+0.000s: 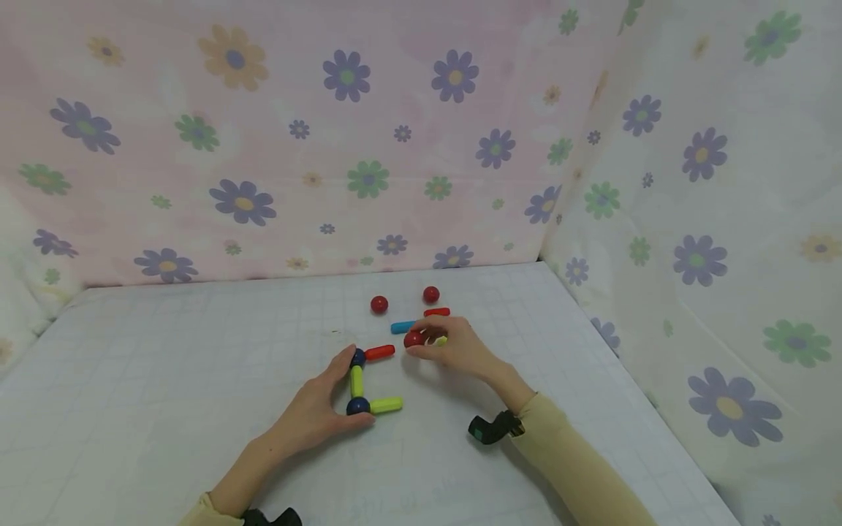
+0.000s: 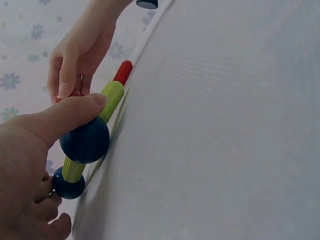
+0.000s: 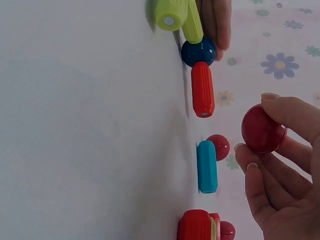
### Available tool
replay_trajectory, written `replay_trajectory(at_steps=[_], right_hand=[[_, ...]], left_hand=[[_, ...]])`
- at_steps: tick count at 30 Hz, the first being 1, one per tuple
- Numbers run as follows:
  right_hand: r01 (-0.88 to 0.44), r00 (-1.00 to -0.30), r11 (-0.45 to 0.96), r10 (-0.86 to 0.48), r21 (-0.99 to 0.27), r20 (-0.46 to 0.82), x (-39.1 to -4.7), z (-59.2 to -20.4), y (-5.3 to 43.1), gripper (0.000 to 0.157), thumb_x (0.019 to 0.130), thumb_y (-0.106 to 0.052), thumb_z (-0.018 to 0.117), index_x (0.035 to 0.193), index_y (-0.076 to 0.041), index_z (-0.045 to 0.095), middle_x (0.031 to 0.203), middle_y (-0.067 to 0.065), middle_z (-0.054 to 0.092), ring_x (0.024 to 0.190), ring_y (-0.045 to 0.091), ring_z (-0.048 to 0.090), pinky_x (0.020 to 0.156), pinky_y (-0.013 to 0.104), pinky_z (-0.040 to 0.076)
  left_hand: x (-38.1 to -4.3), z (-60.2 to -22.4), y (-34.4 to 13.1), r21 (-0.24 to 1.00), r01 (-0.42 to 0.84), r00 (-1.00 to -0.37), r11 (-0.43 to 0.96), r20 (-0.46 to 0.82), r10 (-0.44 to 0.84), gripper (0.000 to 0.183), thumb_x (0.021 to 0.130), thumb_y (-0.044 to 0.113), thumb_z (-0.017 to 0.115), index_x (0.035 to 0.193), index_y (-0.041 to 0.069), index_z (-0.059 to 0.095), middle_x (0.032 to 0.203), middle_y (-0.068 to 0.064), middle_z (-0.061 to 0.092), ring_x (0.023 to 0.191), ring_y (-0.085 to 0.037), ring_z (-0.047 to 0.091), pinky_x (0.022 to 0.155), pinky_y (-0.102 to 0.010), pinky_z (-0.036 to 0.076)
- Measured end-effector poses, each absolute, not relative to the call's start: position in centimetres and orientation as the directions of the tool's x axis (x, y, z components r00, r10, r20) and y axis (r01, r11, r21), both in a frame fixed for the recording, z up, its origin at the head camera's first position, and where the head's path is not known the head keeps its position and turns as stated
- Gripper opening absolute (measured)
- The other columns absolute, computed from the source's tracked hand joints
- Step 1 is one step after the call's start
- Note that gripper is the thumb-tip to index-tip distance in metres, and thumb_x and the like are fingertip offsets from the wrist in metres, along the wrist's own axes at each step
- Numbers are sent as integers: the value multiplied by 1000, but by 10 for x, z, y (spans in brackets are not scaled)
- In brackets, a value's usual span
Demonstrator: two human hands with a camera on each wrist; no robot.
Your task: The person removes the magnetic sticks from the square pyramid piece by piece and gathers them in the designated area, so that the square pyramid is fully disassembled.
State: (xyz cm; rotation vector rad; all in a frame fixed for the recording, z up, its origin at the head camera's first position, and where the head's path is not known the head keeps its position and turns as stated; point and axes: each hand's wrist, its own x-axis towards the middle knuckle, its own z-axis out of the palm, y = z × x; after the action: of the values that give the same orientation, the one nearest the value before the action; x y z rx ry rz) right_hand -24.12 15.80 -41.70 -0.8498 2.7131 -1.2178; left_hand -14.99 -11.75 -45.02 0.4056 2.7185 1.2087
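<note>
One red ball [image 3: 264,128] is pinched between the thumb and fingers of the right hand [image 1: 460,351], at two o'clock from the two blue balls [image 1: 358,406] in the head view. The left hand [image 1: 316,413] holds that pair, thumb on one and a finger on the other, with a yellow-green stick [image 1: 357,381] joining them. The red ball looks light, hard and slick, likely to roll, so its widest part seems the best hold. Ribbed sides should make the stick less slippery; its joints might part if twisted.
</note>
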Motion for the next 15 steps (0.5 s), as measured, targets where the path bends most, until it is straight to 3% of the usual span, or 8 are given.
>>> replay_trajectory(at_steps=[15], right_hand=[[-385,-905,515,-374,-766,204,-273,-421,147,43,88,-27,78,124,-6,68,104,-1,74,95,16,66,88,33,56]], left_hand=[[-149,-451,-118,748,197,-954,634,-1,298,111,74,52,85,161,24,21,165,-3,26,150,-30,29,116,-57,33]])
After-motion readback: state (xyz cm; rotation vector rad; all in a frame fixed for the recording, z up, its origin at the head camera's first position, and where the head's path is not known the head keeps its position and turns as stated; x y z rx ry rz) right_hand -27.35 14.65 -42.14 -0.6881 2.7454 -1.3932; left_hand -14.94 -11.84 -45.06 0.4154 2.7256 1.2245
